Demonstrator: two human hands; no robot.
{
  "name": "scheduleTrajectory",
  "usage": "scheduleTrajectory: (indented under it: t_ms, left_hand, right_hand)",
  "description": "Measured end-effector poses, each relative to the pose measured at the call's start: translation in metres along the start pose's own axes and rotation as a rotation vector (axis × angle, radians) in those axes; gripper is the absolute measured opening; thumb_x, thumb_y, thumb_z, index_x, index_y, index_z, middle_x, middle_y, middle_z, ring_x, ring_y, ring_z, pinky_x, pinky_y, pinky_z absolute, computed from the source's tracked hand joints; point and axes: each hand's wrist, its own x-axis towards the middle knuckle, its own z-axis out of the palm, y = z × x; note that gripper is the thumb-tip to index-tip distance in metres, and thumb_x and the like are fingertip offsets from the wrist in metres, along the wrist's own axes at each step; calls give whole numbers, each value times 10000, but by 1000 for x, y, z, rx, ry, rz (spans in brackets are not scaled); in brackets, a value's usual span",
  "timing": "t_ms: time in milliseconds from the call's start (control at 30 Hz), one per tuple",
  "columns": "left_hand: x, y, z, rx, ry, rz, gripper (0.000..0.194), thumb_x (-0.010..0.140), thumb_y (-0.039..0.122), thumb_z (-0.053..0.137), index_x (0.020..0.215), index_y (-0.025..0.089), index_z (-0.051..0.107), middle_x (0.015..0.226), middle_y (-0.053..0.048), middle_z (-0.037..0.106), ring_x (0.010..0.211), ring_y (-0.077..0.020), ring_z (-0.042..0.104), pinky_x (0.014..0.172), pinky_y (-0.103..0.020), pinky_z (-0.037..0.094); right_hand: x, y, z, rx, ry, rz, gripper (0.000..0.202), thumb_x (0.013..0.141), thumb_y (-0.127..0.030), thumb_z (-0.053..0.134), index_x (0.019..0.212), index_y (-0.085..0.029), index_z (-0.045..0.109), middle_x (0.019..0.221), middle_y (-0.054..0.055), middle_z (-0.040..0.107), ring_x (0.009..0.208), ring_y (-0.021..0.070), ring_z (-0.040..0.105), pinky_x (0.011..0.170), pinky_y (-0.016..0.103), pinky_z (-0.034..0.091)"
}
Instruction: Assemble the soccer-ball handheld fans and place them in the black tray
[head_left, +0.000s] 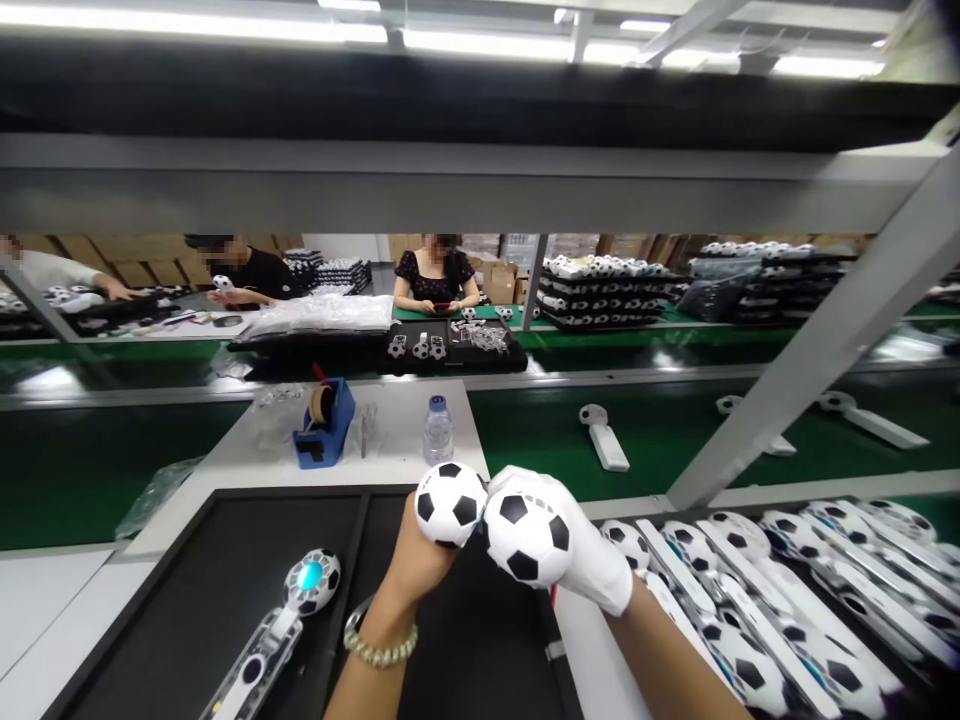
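Observation:
My left hand (421, 555), bare and with a beaded bracelet at the wrist, is closed round a black-and-white football-patterned piece (450, 504). My right hand (581, 540) wears a white glove and grips a second football-patterned piece (527, 537). Both pieces are side by side above the black tray (480, 650), their rims meeting or nearly so. In the tray's left part lies a white device (259, 655) with a football-patterned round head and a glowing blue centre.
Rows of football devices (750, 600) fill the right side. Behind the tray are a blue tape dispenser (324, 425) and a water bottle (438, 432). A slanted metal post (795, 350) stands right. White devices lie on the green belt (525, 440). People sit across.

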Motion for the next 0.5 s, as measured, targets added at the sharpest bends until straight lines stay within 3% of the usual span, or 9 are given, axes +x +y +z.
scheduleTrajectory:
  t_ms: [67, 167, 333, 500]
  left_hand:
    - [0, 3, -3, 19, -18, 41, 298, 645, 55, 661, 920, 170, 651, 949, -69, 677, 921, -233, 611, 828, -331, 471]
    - [-1, 5, -2, -6, -22, 75, 309, 671, 59, 619, 956, 176, 631, 923, -64, 666, 898, -223, 610, 803, -322, 479]
    - [-4, 8, -1, -46, 9, 61, 317, 676, 62, 615, 976, 166, 633, 922, -69, 660, 862, -215, 610, 769, -304, 487]
    - [-4, 20, -2, -60, -36, 41, 303, 661, 83, 647, 955, 155, 649, 950, -91, 663, 870, -233, 613, 764, -315, 494]
  right_hand:
    - [-1, -2, 3, 53, 0, 56, 67, 681, -190, 661, 653, -172, 603, 731, 24, 620, 733, 163, 578, 746, 303, 482]
    - [2, 2, 3, 108, 51, 134, 267, 563, -188, 764, 776, -184, 604, 800, 23, 634, 762, 174, 599, 762, 312, 507]
    - [34, 36, -29, 341, 155, 483, 292, 765, -454, 578, 815, -169, 536, 766, 34, 608, 710, 155, 619, 751, 359, 539]
    - [80, 85, -69, -156, 311, 464, 268, 817, -365, 503, 977, -151, 510, 875, 110, 638, 790, 188, 627, 749, 347, 511]
